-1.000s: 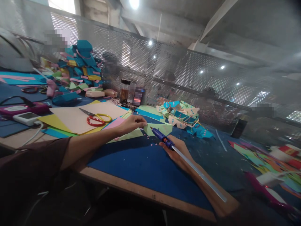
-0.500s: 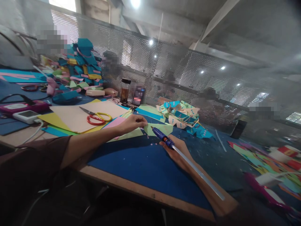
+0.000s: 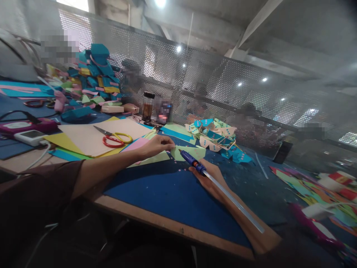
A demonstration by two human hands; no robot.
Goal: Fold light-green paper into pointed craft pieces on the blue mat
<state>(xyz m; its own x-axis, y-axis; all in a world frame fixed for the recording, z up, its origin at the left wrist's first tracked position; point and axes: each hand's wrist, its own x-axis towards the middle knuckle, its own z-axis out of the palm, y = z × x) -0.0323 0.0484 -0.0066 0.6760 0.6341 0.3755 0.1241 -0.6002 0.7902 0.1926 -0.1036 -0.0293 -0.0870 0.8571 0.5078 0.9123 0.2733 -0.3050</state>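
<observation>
My right hand (image 3: 210, 176) is wrapped round a blue hot glue gun (image 3: 192, 162), with a long clear glue stick (image 3: 234, 201) jutting from its rear. The gun's nozzle points at a light green paper piece (image 3: 188, 152); whether it touches is hard to tell. My left hand (image 3: 158, 146) pinches the left end of that paper between thumb and fingers. Another pale green paper (image 3: 156, 158) lies under my left wrist. Tiny pink paper bits (image 3: 182, 170) are scattered on the blue table surface (image 3: 167, 201) just below.
Scissors (image 3: 114, 138) with red and yellow handles rest on stacked paper sheets (image 3: 75, 136) at left. Folded paper pieces with dots (image 3: 217, 137) are heaped behind my right hand. A jar (image 3: 148, 106), a phone (image 3: 283, 152) and a blue paper pile (image 3: 100, 70) stand farther back.
Both hands, the glue gun and the green paper hold almost the same position. The view has shifted very slightly, and the glue stick's rear end sits a little higher.
</observation>
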